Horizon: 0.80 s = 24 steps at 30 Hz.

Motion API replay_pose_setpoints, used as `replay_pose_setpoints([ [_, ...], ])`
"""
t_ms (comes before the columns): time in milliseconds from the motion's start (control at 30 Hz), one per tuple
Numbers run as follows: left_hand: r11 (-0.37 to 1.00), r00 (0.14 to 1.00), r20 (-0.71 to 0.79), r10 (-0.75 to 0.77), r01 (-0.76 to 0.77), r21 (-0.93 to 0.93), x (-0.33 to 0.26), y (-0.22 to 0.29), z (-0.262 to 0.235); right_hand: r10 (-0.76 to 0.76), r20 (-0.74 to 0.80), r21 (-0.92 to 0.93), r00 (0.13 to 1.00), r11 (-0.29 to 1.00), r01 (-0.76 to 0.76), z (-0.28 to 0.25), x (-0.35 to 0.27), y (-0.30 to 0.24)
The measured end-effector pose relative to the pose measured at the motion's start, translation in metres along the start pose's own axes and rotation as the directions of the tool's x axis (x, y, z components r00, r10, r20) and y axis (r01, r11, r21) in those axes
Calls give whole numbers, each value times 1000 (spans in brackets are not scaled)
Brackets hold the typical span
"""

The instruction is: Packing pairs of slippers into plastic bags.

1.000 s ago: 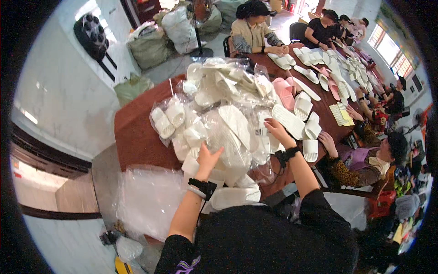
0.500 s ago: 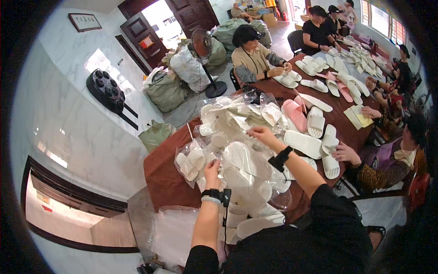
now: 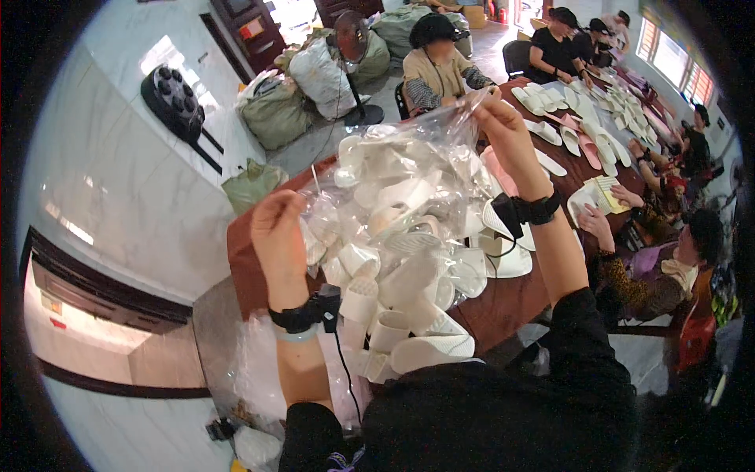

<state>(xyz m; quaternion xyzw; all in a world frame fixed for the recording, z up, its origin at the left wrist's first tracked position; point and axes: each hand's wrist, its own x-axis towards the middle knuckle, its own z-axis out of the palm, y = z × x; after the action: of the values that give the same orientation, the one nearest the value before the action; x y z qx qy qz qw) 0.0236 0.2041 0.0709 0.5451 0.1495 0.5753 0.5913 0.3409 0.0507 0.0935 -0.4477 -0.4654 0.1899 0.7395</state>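
A clear plastic bag (image 3: pixel 450 124) is stretched over the heap between my two hands. My right hand (image 3: pixel 503 130), raised at the far side, pinches its upper corner. My left hand (image 3: pixel 279 224) is closed with fingertips together at the bag's left edge; what is inside that pinch is hard to make out. Below and behind the film lies a heap of white slippers (image 3: pixel 405 275), several in clear wrapping. Whether any slippers are inside the stretched bag cannot be told through the shine. Black bands with a cable sit on both my wrists.
A brown cloth covers the table (image 3: pixel 511 315). Loose clear bags (image 3: pixel 259 354) lie at my lower left. A pink slipper (image 3: pixel 497 169) sits beyond the heap. Across sits a person in a beige vest (image 3: pixel 444 75); at right a co-worker's hands (image 3: pixel 598 224) hold a white slipper. Stuffed sacks (image 3: pixel 275 118) stand behind.
Both hands have risen and moved apart, the left one leftward, the right one up, drawing the plastic bag out. The co-worker at right has lifted a slipper. My view has shifted.
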Motion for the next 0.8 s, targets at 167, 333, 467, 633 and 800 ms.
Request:
replay_pose_setpoints([
  [167,917,972,-176,156,-76,392,-15,59,-18,-35,92,-110,995,993,45,52,10,-18],
  [333,858,856,-350,381,-186,478,-47,106,-58,-212,281,-24,936,973,228,121,0,-39],
  [467,978,967,-151,204,-198,59,-73,114,-100,-86,376,135,923,990,37,173,-1,-32],
  [633,984,985,54,-163,167,-66,-165,65,-141,164,424,353,891,876,-329,233,-18,7],
  [800,912,889,-259,-378,309,-271,-245,47,-191,379,598,166,706,803,-572,293,-57,80],
])
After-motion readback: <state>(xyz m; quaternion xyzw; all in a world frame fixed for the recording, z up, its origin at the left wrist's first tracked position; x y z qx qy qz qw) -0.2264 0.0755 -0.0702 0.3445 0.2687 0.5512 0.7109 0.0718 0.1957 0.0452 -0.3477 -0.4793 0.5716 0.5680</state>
